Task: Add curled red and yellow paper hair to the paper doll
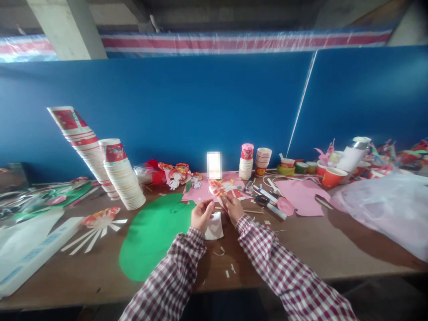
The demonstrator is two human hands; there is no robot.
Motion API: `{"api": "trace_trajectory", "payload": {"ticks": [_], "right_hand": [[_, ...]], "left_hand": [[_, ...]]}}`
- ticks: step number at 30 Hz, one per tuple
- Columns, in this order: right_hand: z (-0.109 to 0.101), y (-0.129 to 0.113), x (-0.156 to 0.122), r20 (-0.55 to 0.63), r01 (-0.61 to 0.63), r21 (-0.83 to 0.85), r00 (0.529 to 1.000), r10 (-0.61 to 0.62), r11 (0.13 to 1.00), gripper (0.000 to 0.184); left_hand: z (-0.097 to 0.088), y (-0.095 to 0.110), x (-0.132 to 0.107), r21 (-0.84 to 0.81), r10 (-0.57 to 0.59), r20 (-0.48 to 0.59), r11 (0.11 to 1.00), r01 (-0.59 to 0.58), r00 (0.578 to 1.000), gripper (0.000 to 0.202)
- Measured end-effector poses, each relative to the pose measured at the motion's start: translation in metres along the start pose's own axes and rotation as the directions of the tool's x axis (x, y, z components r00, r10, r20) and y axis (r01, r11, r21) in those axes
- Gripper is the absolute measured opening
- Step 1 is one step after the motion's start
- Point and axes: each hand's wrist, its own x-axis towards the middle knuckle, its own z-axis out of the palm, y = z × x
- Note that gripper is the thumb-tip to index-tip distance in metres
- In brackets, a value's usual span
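My right hand (233,208) pinches a small red, orange and white paper cutout (217,187), held up over the middle of the table. Just left of it, my left hand (202,215) has its thumb and fingers drawn together; whatever lies between them is too small to make out. Under and between the hands is a white piece of paper (215,227). A pink sheet (197,192) with printed figures lies behind the hands. Beside my left forearm rests a large green sheet (157,236) with a rounded outline.
Tall stacks of paper cups (123,178) lean at the left. Pens and scissors (267,200) lie right of my hands, near a pink sheet (302,196). A translucent plastic bag (384,209) covers the far right. A fanned paper cutout (100,223) lies left. A blue partition (187,102) stands behind.
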Motion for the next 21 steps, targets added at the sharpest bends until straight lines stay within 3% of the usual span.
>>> {"api": "trace_trajectory", "payload": {"ticks": [5, 14, 21], "right_hand": [[-0.002, 0.001, 0.002, -0.047, 0.088, -0.135, 0.994, -0.095, 0.987, 0.017], [0.000, 0.003, -0.001, 0.047, 0.167, -0.185, 0.986, -0.161, 0.968, 0.015], [0.005, 0.000, -0.004, 0.057, 0.158, -0.102, 0.987, -0.152, 0.982, 0.038]], "left_hand": [[0.001, 0.000, 0.001, -0.067, -0.074, 0.000, 0.995, 0.074, 0.997, 0.047], [-0.001, -0.010, 0.009, -0.115, -0.138, -0.053, 0.985, 0.131, 0.989, 0.044], [-0.004, -0.014, 0.011, -0.121, -0.141, -0.051, 0.984, 0.134, 0.989, 0.043]]}}
